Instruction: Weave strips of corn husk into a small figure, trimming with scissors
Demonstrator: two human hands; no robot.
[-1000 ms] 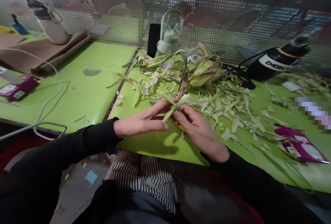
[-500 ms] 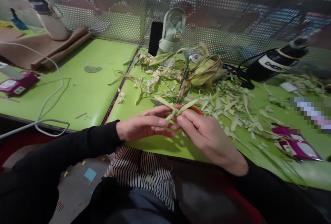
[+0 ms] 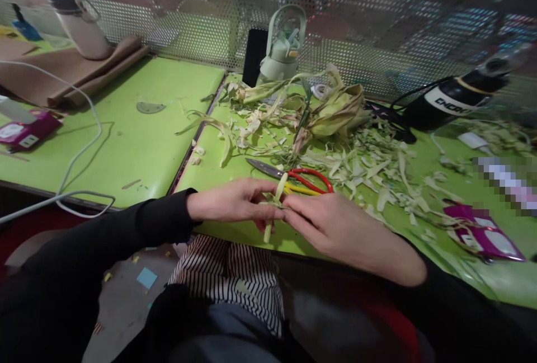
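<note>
My left hand (image 3: 235, 205) and my right hand (image 3: 335, 223) meet over the near edge of the green table (image 3: 138, 145). Both pinch a narrow pale corn husk strip (image 3: 274, 206) between their fingertips; the strip stands nearly upright, its lower end hanging below my fingers. Just behind my hands lie red-handled scissors (image 3: 293, 175) with the blades pointing left. Farther back sits a heap of corn husks (image 3: 331, 111), with cut husk scraps (image 3: 377, 167) spread to its right.
A perforated metal screen (image 3: 377, 27) closes the back of the table. A pale green bottle (image 3: 283, 44), a black bottle (image 3: 453, 100) lying down, a purple packet (image 3: 482, 234), a white cable (image 3: 79, 156) and brown paper (image 3: 71, 72) lie around.
My hands have drawn back toward me, uncovering the scissors. The husk strip has turned from slanting to nearly upright between my fingers.
</note>
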